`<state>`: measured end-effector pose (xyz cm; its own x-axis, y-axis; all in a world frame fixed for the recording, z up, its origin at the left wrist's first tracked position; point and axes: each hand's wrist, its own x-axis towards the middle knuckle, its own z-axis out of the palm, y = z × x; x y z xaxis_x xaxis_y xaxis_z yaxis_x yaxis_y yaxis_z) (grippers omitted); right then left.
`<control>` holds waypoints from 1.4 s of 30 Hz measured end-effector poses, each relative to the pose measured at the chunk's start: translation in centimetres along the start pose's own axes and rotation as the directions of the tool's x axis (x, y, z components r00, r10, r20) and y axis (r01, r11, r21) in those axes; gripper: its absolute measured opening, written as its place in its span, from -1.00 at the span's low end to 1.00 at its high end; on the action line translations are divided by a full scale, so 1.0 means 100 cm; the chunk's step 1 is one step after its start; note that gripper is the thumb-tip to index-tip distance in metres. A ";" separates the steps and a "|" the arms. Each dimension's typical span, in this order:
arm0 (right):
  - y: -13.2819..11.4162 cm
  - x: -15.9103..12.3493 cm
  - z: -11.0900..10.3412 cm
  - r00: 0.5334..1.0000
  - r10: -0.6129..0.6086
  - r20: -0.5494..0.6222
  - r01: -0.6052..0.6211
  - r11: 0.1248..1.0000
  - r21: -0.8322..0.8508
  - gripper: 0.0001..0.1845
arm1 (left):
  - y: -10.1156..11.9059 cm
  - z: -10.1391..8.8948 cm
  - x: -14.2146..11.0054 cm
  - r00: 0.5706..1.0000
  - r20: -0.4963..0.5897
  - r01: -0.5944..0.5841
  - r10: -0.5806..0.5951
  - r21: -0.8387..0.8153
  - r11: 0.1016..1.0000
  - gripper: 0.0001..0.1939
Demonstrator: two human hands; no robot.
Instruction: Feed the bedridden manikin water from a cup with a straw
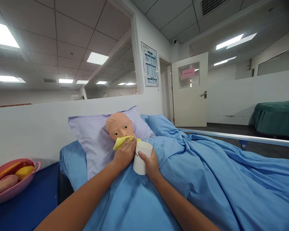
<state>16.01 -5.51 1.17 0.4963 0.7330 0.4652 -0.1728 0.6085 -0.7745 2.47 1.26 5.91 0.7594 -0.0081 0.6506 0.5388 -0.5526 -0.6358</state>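
A training manikin's head [118,124] lies on a lilac pillow [93,141] in a bed under a blue blanket [207,179]. My left hand [125,154] is closed on a yellow cloth [121,141], pressing it against the manikin's mouth and chin. Just to its right, my right hand [150,165] is wrapped round a white cup [141,157] with a straw standing in it. The cup is upright, held just above the blanket beside the manikin's chin.
A pink basket [16,187] with fruit sits on a blue bedside table [31,202] at the left. A metal bed rail [243,138] runs along the right. Behind are a white partition wall, an open white door [190,93] and a green-covered bed [276,117].
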 end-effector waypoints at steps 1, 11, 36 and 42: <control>0.000 0.000 0.000 1.000 -0.004 0.002 0.004 1.000 0.001 -0.40 | 0.003 -0.001 -0.004 1.000 -0.012 0.023 -0.023 -0.008 1.000 -0.58; 0.008 0.002 -0.001 1.000 -0.001 0.007 0.001 1.000 0.004 -0.38 | -0.011 -0.012 -0.011 0.997 -0.024 -0.074 0.072 -0.129 0.989 -0.63; 0.000 0.002 -0.001 0.997 0.053 -0.049 -0.050 0.998 0.045 -0.36 | 0.004 -0.014 0.002 0.983 -0.130 0.093 -0.132 -0.267 0.959 -0.69; 0.003 0.004 -0.004 0.994 0.096 -0.056 -0.094 0.995 0.033 -0.34 | -0.006 -0.004 0.021 0.988 -0.147 0.028 -0.045 -0.117 0.993 -0.74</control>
<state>16.52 -5.16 0.91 0.5239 0.7699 0.3644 -0.2469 0.5467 -0.8001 3.61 1.23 7.79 0.6725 -0.1057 0.7325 0.5133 -0.6464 -0.5645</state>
